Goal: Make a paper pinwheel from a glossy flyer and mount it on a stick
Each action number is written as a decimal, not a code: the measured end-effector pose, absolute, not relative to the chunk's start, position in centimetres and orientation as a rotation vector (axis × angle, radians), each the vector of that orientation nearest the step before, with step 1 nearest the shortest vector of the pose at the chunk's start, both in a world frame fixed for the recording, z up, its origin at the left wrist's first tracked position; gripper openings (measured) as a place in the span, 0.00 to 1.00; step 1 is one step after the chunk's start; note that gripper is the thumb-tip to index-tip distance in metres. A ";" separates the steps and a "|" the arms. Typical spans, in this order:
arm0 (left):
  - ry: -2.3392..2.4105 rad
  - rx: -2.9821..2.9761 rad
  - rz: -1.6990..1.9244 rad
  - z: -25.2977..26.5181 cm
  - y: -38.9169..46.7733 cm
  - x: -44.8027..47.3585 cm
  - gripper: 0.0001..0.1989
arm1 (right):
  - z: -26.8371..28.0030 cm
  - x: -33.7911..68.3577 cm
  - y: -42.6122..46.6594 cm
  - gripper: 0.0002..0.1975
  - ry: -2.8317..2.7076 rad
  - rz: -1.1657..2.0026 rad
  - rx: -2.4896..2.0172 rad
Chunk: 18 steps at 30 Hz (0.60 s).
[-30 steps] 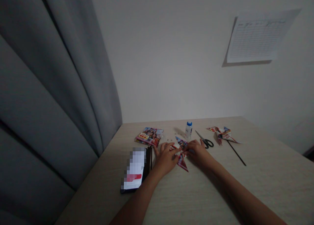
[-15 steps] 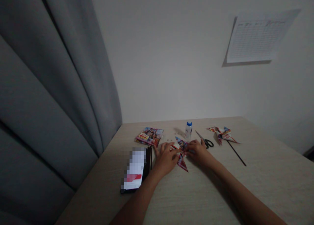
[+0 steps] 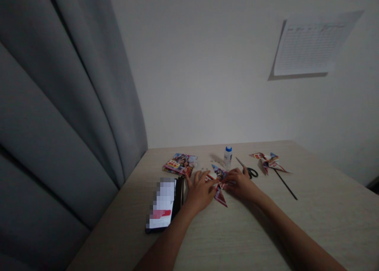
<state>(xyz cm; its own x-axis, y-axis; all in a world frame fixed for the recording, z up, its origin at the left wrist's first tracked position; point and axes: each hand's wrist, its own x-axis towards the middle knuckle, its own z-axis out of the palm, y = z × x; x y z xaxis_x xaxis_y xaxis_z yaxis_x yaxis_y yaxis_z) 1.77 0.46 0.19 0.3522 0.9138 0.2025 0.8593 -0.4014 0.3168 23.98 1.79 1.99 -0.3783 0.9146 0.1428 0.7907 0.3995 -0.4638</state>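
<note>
A colourful printed paper pinwheel (image 3: pixel 220 199) lies on the table between my hands, its pointed blades sticking out at top and bottom. My left hand (image 3: pixel 200 191) steadies it from the left: the index finger reaches to its centre, while the other fingers spread toward the table. From the right, my right hand (image 3: pixel 241 185) is closed on the pinwheel's middle with bent fingers. The fingertips and the centre of the paper are partly hidden. Just beyond my right hand are black-handled scissors (image 3: pixel 251 172), and behind them stands a clear glue bottle (image 3: pixel 227 159) with a blue cap.
A pinwheel on a black stick (image 3: pixel 270 161) lies at the right. Folded printed leaflets (image 3: pixel 180 164) are at the back left. A phone (image 3: pixel 162 204) lies left of my forearm, with dark sticks (image 3: pixel 179 190) beside it. Small bits lie behind my left hand. A grey curtain (image 3: pixel 89 85) borders the left side.
Almost nothing differs. My right hand shifts very slightly at the pinwheel's centre; my left hand keeps its place.
</note>
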 end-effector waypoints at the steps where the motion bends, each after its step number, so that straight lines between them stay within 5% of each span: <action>1: 1.628 2.464 0.520 0.2 0.5 1.8 0.21 | 1.9 24.0 1.8 0.11 -2.285 0.450 -1.471; 18: 1.668 2.355 0.635 0.5 0.7 2.0 0.18 | 1.4 24.2 2.2 0.11 -2.286 0.457 -1.429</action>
<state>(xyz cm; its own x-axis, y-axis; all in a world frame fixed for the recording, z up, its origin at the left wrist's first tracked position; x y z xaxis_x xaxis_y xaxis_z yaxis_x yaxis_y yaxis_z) 2.00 0.69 0.51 0.2767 0.9318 0.2348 0.8518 -0.3509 0.3889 24.24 2.17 1.41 -0.3942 0.9043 0.1638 0.7717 0.4226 -0.4753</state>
